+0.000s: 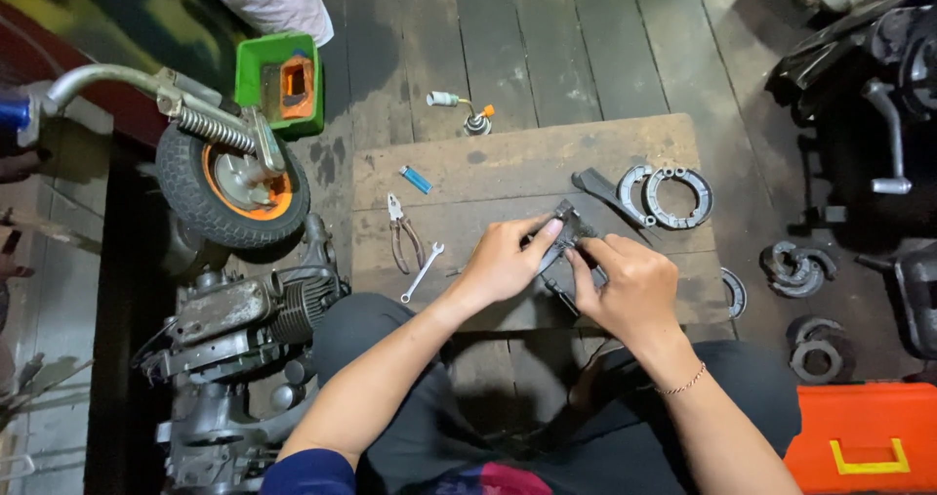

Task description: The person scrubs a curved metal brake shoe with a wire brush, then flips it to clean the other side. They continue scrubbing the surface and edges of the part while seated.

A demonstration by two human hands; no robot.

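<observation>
Board (508, 163) near edge: left hand (503, 261) and right hand (630, 285) pinch small dark metal part (571, 226), fingers curled; bare wood toward far edge

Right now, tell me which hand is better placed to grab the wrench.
Left. The left hand sits nearer the wrench, which lies just beside it on the board. The right hand is on the far side, gripping the metal part.

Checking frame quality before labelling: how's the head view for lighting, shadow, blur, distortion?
Head view: the wooden board is evenly lit and sharp; left hand and right hand are crisp on the dark metal part, whose detail is lost in shade; top-right corner is murky; wide-angle bending shows at the edges; no glare.
</observation>
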